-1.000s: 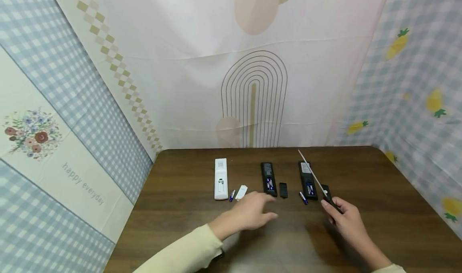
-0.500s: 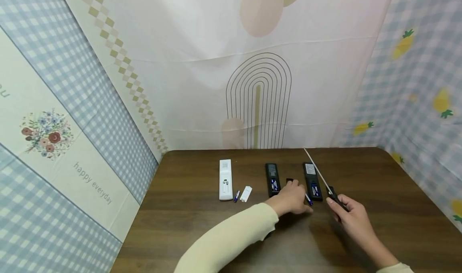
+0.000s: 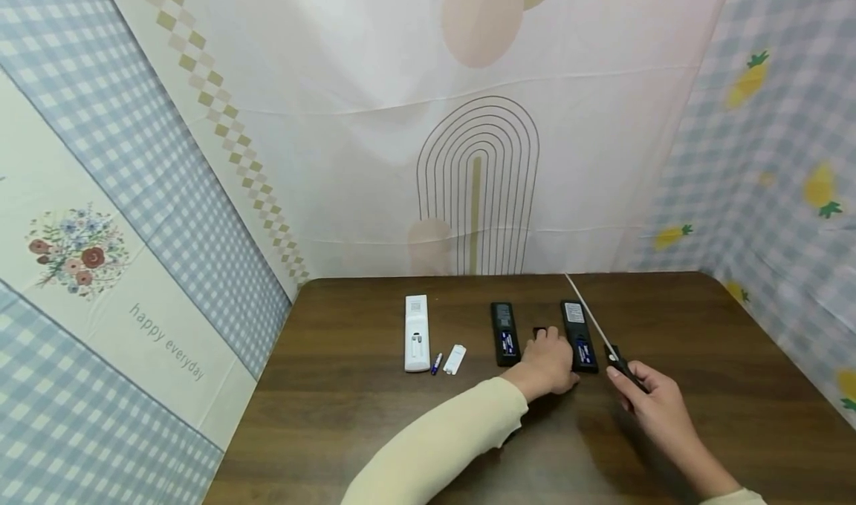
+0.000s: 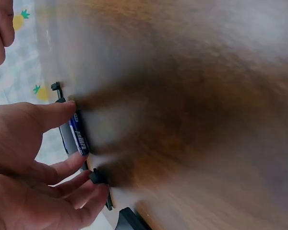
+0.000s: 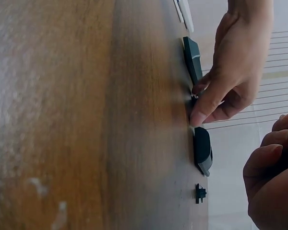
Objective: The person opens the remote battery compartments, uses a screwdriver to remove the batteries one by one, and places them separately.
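My left hand [image 3: 550,360] reaches down beside the right black remote control [image 3: 575,323], whose open compartment shows blue batteries. In the left wrist view, its thumb and a finger pinch a blue battery [image 4: 78,134] at its two ends, close to the tabletop. The other fingers lie by a black battery cover [image 4: 99,176], mostly hidden by the hand in the head view. My right hand [image 3: 652,397] grips the dark handle of a screwdriver [image 3: 594,328], its long thin shaft pointing up and left. A second black cover [image 3: 611,350] lies behind the handle.
Left of my hand lies another black remote [image 3: 504,334] with batteries in its compartment. Farther left are a white remote [image 3: 417,334], a loose blue battery [image 3: 437,364] and a white battery cover [image 3: 455,359]. A patterned cloth backdrop stands behind the brown table [image 3: 348,416].
My left hand has moved right, past the middle remote, and come down over the loose battery by the right remote, which it now pinches. The right hand keeps hold of the screwdriver.
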A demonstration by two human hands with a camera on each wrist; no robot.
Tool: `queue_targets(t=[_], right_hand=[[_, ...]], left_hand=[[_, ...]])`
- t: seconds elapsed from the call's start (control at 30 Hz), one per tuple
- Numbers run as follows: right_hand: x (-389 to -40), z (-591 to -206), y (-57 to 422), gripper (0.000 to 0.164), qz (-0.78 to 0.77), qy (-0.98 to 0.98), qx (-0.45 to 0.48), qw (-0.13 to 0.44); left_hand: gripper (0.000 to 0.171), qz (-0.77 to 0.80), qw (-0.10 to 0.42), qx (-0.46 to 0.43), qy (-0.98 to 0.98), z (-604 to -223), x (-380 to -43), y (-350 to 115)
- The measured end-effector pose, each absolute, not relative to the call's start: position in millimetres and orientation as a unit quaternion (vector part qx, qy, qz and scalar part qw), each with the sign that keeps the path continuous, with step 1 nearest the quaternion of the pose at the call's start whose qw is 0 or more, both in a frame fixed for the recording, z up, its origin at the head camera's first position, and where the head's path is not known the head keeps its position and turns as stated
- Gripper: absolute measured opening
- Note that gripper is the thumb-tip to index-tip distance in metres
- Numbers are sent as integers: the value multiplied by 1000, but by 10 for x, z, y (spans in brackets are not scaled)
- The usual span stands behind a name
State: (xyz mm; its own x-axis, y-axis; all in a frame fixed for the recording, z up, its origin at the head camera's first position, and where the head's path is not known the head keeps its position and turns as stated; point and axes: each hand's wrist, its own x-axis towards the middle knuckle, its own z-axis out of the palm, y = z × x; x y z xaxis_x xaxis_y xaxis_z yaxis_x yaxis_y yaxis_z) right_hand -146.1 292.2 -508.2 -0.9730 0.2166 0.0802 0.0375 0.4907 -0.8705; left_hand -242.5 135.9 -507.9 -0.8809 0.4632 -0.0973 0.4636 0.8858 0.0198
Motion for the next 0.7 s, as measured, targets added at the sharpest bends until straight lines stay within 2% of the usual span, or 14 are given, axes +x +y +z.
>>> queue_targets(t=[0.23, 0.37, 0.53, 0.7], right_hand=[[-1480, -5047, 2902, 41, 501, -858, -67, 96], [-1475, -5010, 2890, 41, 510, -851, -62, 107], [-1462, -4999, 2856, 42, 523, -844, -53, 105], [-1482, -4999, 2844, 42, 521, -846, -43, 101]], left_hand=[[56, 41, 38, 244, 968, -5060, -2376, 1300], [47, 73, 8, 243, 967, -5041, -2379, 1145], [36, 137, -23, 241, 960, -4997, -2387, 718], [38, 233, -27, 251, 939, -4939, -2251, 67]])
